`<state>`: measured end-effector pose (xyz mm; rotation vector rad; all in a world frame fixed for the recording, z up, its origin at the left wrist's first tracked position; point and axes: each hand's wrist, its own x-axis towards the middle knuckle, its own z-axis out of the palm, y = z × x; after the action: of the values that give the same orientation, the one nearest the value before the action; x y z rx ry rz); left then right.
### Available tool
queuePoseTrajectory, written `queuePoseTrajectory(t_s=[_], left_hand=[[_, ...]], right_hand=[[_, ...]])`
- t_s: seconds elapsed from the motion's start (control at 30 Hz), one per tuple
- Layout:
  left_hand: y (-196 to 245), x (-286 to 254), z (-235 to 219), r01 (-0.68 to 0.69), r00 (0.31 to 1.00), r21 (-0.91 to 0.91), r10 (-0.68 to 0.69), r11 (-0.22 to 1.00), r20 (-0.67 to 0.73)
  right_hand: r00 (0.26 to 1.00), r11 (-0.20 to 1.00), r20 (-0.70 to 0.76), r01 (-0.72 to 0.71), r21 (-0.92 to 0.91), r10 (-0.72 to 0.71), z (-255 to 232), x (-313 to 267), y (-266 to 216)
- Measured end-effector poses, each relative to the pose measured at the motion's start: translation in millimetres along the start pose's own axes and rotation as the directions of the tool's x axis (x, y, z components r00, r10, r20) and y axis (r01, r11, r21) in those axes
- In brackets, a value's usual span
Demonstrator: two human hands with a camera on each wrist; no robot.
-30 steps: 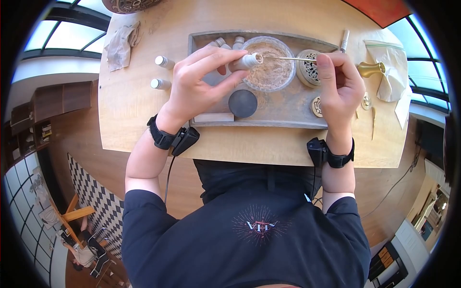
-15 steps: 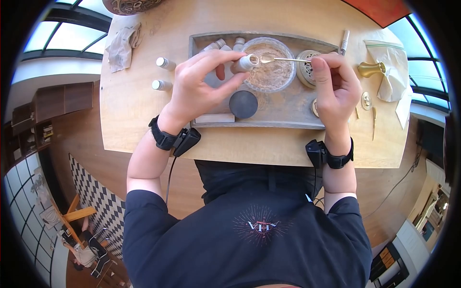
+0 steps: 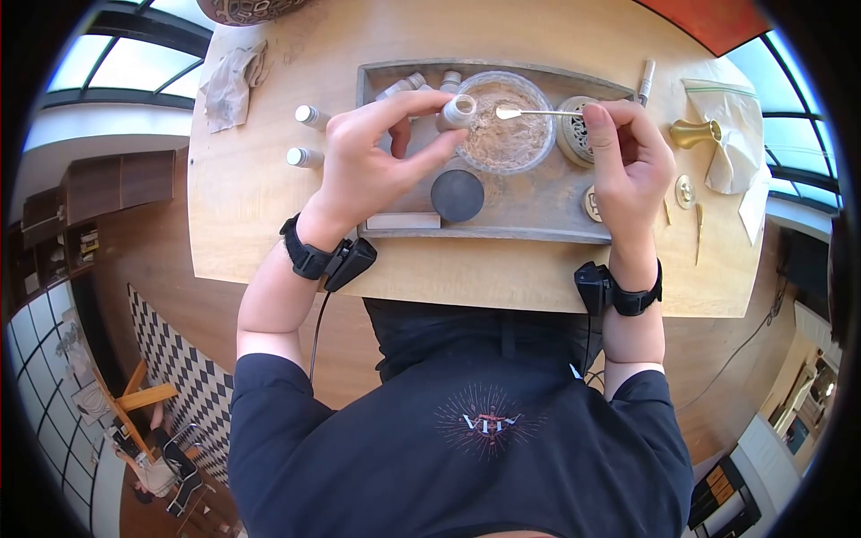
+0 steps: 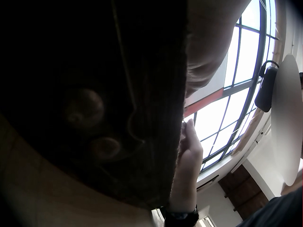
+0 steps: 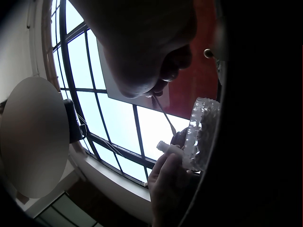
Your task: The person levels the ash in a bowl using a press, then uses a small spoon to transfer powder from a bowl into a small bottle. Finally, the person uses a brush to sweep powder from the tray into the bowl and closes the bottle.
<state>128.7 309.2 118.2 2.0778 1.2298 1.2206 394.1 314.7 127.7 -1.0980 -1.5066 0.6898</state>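
In the head view the left hand pinches a small pale bottle between thumb and fingers, its uncapped mouth tilted up toward the camera. The right hand pinches the handle of a thin metal spoon. The spoon's small bowl lies over a clear dish of pale brown powder, a short gap right of the bottle. From below, the right wrist view shows the spoon pointing toward the bottle, beside the ridged dish. The left wrist view is mostly dark.
A grey tray holds the dish, a dark round lid, an openwork round container and more bottles. Two white-capped bottles stand left of it. A brass vessel, small brass pieces and a plastic bag lie right; a crumpled cloth lies far left.
The spoon has moved from the bottle's mouth to the right, and its bowl now shows over the dish. The left hand has tipped the bottle more upright, mouth toward the camera.
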Motion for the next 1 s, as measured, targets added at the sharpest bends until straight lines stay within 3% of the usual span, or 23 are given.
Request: queuePoseTrajectory(t_s=[0.27,0.37,0.47,0.6,1.0], left_hand=[[-3.9,-0.3,-0.9,-0.016,1.000,0.020,0.016,1.000,0.019],[-1.2,1.3,0.4,-0.026,0.999,-0.060,0.023,0.998,-0.041],[-0.8,1.4,-0.8,-0.010,1.000,0.036,0.010,0.999,0.004],[-1.6,1.7,-0.5,0.007,1.000,0.022,-0.007,1.000,0.009],[-0.8,2.2,-0.2,0.012,1.000,-0.002,-0.012,1.000,0.002]], right_hand=[[0.999,0.999,0.031,-0.042,0.013,0.042,0.5,0.5,0.6],[0.998,0.999,0.037,-0.048,0.003,0.048,0.2,0.5,1.3],[0.998,0.999,0.040,-0.049,-0.001,0.049,-0.2,0.5,2.9],[0.997,0.998,0.052,-0.063,-0.005,0.063,0.8,0.5,1.3],[0.984,0.990,0.161,-0.051,-0.134,0.072,3.0,1.3,-0.5]])
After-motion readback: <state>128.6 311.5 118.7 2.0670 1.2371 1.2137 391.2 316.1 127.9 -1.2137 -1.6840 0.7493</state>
